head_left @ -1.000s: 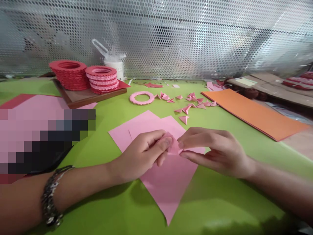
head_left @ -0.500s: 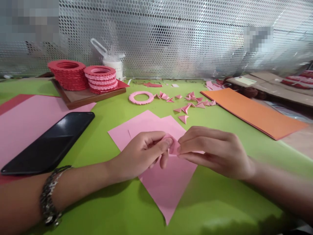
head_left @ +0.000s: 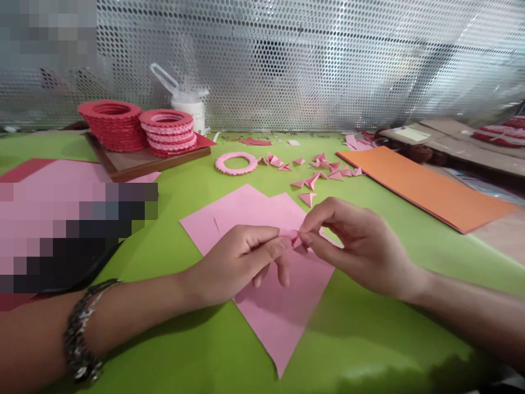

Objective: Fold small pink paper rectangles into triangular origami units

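Between the fingertips of both hands is a small folded pink paper piece (head_left: 296, 241), held above the sheets. My left hand (head_left: 241, 260) pinches its left end between thumb and forefinger, the other fingers curled below. On its right end, my right hand (head_left: 356, 246) grips with thumb and forefinger. Pink paper sheets (head_left: 283, 323) lie overlapped under the hands, one corner toward me. Beyond them lie several folded pink triangles (head_left: 307, 198) and a pink paper ring (head_left: 237, 163) with a notched edge.
On the left, a wooden tray (head_left: 159, 168) bears stacks of red and pink rings (head_left: 112, 128), with a white glue container (head_left: 192, 112) behind. Orange paper (head_left: 422, 186) lies at right beside cardboard (head_left: 459, 142). Larger pink sheets (head_left: 69, 172) rest at left. A perforated metal screen (head_left: 287, 65) stands behind.
The right thumb and forefinger have shifted and now pinch the paper's right end, the hand more arched. The pink piece appears folded smaller. My left hand has barely moved.
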### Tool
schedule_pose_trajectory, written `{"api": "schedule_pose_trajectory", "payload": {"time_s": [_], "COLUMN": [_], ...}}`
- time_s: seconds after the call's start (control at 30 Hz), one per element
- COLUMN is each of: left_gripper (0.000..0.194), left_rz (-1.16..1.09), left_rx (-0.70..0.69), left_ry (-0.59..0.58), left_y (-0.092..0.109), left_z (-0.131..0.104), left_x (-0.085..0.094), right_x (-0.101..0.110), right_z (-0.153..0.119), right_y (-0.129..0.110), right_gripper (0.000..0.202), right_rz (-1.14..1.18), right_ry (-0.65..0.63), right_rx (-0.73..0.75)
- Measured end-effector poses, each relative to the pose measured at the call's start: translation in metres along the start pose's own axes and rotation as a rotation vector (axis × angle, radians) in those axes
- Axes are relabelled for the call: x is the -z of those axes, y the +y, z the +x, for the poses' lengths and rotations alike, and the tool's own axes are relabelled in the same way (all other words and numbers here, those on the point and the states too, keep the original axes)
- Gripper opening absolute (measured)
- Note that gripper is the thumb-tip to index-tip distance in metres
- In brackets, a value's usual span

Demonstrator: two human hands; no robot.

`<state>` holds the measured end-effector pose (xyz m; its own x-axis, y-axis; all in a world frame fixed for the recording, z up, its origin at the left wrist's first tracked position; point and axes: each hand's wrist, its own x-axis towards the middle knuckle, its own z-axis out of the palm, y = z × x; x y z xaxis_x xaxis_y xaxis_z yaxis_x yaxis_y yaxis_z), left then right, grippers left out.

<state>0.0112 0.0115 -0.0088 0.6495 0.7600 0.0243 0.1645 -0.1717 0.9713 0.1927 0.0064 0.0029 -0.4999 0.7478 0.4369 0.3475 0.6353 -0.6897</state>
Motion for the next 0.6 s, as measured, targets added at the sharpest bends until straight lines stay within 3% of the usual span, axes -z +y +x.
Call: {"api": "schedule_pose_trajectory", "payload": {"time_s": [0.17,0.33,0.6], "left_gripper": [0.019,0.026,0.027], "left_rz": [0.013,0.093,0.032], "left_rx": [0.014,-0.025,0.023], "left_ry": [-0.01,0.025,0.032], "left_y": [-0.0005,-0.0022,-0.0032], "left_z": [-0.0014,-0.0011,-0.0029], "left_x": [-0.0025,-0.0036,-0.0015], "right_x": [0.0012,-0.0009,-0.0043], "right_z": [0.0002,-0.0013,0.0008], "right_y": [-0.0049,-0.0072,0.0004], "right_gripper": [0.012,0.014,0.004], "right_rz": [-0.145,-0.213,0.018], "right_ry": [-0.009,-0.03,-0.063], "right_rx": [0.101,0.151,-0.062]}}
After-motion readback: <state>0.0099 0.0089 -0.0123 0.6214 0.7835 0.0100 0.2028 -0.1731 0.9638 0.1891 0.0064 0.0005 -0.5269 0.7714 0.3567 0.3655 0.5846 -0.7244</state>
